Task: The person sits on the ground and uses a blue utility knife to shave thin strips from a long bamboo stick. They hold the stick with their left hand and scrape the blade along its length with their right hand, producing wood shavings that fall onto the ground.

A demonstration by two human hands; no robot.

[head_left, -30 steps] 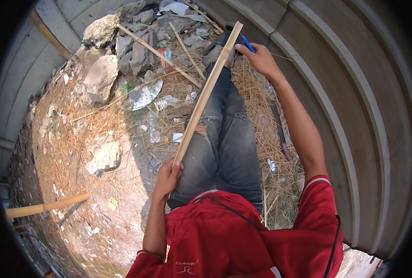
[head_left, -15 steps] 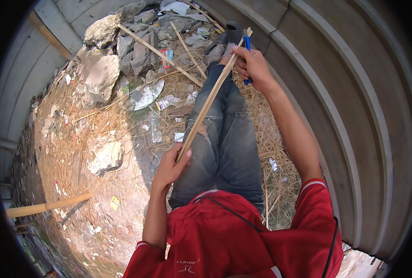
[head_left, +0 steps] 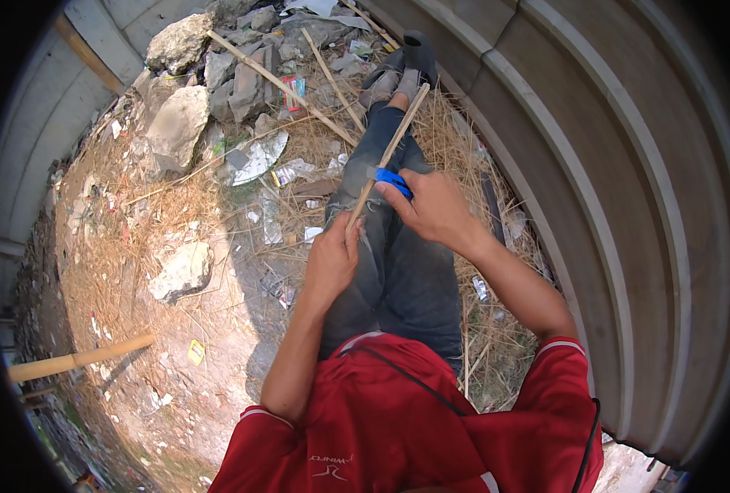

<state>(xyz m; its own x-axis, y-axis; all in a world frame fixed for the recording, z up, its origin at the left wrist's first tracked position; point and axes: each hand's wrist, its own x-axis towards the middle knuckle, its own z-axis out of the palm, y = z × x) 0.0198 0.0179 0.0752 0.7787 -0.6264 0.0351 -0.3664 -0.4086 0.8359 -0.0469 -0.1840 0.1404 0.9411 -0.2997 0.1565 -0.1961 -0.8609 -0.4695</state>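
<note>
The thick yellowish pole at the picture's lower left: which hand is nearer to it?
Left. The left hand is up and right of the thick yellowish pole, apart from it; the right hand, holding a small blue cutter, is farther right.

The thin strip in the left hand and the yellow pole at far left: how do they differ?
The strip is slender; the pole looks thicker and rounder. The left hand holds the strip; no hand touches the pole. The strip slants over the jeans; the pole juts in from the left. Both are long and yellowish.
</note>
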